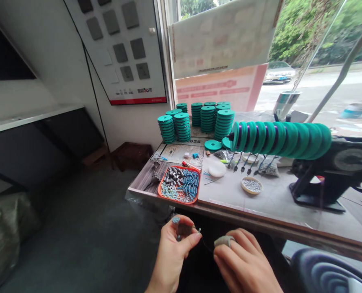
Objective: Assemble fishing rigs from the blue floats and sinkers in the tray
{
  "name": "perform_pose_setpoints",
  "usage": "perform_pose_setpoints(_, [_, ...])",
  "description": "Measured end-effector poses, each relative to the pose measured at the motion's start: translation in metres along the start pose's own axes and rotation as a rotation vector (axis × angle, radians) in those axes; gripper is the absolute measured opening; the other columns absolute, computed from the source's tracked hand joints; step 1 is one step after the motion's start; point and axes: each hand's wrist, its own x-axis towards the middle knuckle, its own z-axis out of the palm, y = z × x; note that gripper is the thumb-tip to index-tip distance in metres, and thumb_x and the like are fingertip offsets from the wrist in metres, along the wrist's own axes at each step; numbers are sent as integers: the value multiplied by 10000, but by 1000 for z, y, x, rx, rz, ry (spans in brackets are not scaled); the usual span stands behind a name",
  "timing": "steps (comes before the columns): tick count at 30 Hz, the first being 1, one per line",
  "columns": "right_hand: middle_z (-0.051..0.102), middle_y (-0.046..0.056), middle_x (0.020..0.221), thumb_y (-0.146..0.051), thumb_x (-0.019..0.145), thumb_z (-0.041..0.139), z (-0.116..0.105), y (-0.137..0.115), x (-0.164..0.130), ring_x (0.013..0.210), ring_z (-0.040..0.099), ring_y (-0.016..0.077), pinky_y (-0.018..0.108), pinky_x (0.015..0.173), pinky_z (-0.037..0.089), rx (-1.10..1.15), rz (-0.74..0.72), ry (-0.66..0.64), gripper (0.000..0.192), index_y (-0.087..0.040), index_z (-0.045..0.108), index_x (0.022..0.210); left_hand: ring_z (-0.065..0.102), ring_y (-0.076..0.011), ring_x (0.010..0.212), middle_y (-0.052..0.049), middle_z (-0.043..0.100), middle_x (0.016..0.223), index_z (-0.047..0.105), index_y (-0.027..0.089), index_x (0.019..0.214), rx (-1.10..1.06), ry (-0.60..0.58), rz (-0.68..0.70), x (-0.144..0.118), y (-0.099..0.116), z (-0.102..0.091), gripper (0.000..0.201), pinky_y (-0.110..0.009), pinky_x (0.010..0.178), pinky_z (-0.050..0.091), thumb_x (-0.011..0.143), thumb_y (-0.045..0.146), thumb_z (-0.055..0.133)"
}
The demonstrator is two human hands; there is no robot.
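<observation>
A thin dark line (205, 244) is stretching between the two hands, low down in front of the table edge. It is looking like fishing line or fine wire, too thin to tell which.

The left hand (174, 250) is pinching a small dark piece (182, 230) between its thumb and first fingers, with the fingertips pressed close around it. A tiny shiny bit is sticking out beside the thumb tip. The right hand (244, 264) is holding the other end, its fingers curled in and pressed together, and one fingertip is wearing a grey cover (224, 241).

The line is probably very light and bendy, so it may be tangling or slipping easily. Taking it close to the small piece, with the fingertips, looks like the safest hold. The shiny bit may be sharp, so fingers should be staying off its tip.

Above the hands, a table (275, 203) is carrying an orange tray (168, 179) full of small grey and blue tubes. Beside the tray, a little round dish (252, 185) is holding tiny beads. Farther back, stacks of green spools (208, 118) are standing near the window. To the right, more green spools (281, 139) are sitting in a row on a black machine (330, 175), with small hooks hanging under them.
</observation>
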Motion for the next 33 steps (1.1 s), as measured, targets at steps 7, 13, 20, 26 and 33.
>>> perform_pose_setpoints(7, [483, -8, 618, -74, 832, 407, 3, 0, 0, 658, 419, 128, 254, 740, 333, -10, 11, 12, 188, -172, 467, 683, 391, 43, 470, 53, 522, 626, 486, 169, 818, 17, -7, 2, 1, 0, 1, 462, -52, 376, 271, 488, 312, 776])
perform_pose_setpoints(13, [491, -6, 625, -77, 829, 419, 2, 0, -2, 667, 418, 133, 258, 750, 332, -12, 15, 7, 182, -173, 474, 685, 388, 44, 476, 60, 523, 629, 477, 179, 805, 23, -2, -11, 1, 0, 1, 399, -47, 382, 269, 518, 260, 741])
perform_pose_setpoints(20, [493, -9, 622, -87, 840, 406, 2, -1, -1, 656, 424, 126, 255, 736, 338, -12, 9, 12, 185, -174, 470, 691, 386, 41, 476, 58, 517, 626, 480, 179, 812, 20, -5, -13, 1, -1, 1, 431, -54, 376, 270, 499, 285, 757])
perform_pose_setpoints(26, [488, -8, 614, -86, 844, 396, 2, -1, 1, 647, 422, 128, 256, 732, 339, -38, 16, 1, 199, -177, 462, 680, 389, 40, 479, 60, 523, 620, 479, 183, 803, 14, -15, -19, 0, 0, 1, 409, -51, 381, 267, 507, 268, 749])
perform_pose_setpoints(33, [478, -3, 603, -91, 839, 425, 3, 3, -1, 654, 406, 136, 255, 734, 325, -33, -38, 52, 170, -168, 449, 690, 347, 55, 455, 74, 524, 615, 489, 201, 787, 13, 6, -11, -1, 1, 1, 344, -47, 380, 244, 536, 245, 720])
